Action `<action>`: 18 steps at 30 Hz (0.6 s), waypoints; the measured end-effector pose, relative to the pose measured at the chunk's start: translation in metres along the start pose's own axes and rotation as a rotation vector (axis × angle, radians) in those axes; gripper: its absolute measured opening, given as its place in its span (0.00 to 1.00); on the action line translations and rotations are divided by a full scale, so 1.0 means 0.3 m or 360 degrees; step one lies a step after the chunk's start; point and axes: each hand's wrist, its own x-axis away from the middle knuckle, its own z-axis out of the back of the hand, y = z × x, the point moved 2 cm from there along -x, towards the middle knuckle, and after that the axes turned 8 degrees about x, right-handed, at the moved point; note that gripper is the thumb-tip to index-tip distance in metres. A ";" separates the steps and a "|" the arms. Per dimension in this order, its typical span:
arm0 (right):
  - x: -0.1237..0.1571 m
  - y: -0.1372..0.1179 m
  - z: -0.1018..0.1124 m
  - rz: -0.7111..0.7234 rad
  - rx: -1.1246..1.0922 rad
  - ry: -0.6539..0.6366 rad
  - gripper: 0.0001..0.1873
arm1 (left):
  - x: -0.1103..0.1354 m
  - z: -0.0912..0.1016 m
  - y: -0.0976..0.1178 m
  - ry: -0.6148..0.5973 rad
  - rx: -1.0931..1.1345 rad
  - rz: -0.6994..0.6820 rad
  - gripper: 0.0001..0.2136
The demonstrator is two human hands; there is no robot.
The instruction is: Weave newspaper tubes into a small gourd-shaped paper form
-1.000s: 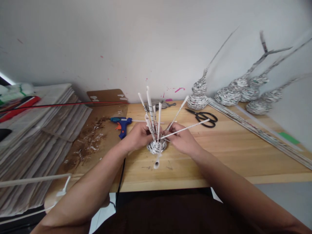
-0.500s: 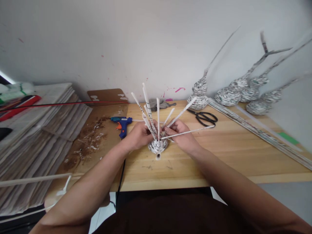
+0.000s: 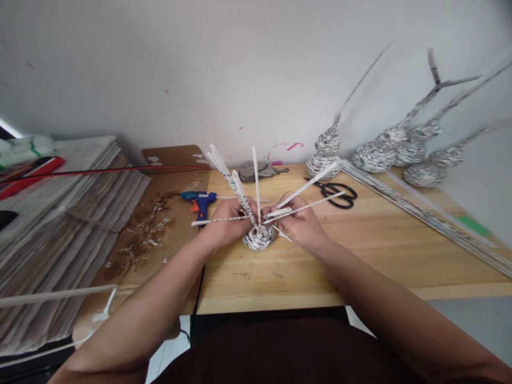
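Note:
A small round woven newspaper piece sits on the wooden table between my hands. Several rolled paper tubes fan out from its top, some upright, others leaning left and right. My left hand is closed at the piece's left side, around the base of the tubes, its fingertips partly hidden behind them. On the right, my right hand pinches paper tubes close to the weave; one tube slants up past it toward the scissors.
A blue glue gun lies left of my hands. Black scissors, a grey glove, long paper tubes and finished woven gourd shapes lie toward the back and right. Newspaper stacks fill the left.
The tubes have shifted: one now points left across my left hand, and the right-hand ones lean lower. The tube end that faced me at the front has moved away. Both hands stay at the weave.

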 end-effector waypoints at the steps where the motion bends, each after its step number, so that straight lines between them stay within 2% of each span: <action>1: -0.002 0.000 0.002 0.0002 0.0021 0.0019 0.22 | 0.003 -0.002 0.002 -0.0041 0.0075 0.0018 0.08; 3: -0.006 0.002 0.010 0.0012 0.0103 0.0092 0.20 | 0.007 -0.005 0.006 -0.0116 0.0174 0.0008 0.08; 6: -0.011 -0.002 0.021 0.0047 0.0200 0.0155 0.16 | 0.010 -0.002 0.008 -0.0120 0.0064 -0.0098 0.05; 9: -0.013 -0.013 0.024 0.0025 0.0179 0.0114 0.14 | 0.007 0.001 0.013 -0.0081 -0.0107 -0.0176 0.03; 14: -0.013 -0.028 0.028 0.0051 0.0124 0.0072 0.14 | 0.002 -0.002 0.046 -0.0263 -0.0302 -0.0389 0.06; 16: -0.013 -0.031 0.032 0.0066 0.0145 0.0058 0.15 | 0.003 -0.004 0.054 -0.0290 -0.0334 -0.0521 0.07; 18: -0.013 -0.033 0.037 0.0042 0.0191 0.0047 0.15 | 0.006 -0.007 0.049 -0.0292 -0.0306 -0.0563 0.08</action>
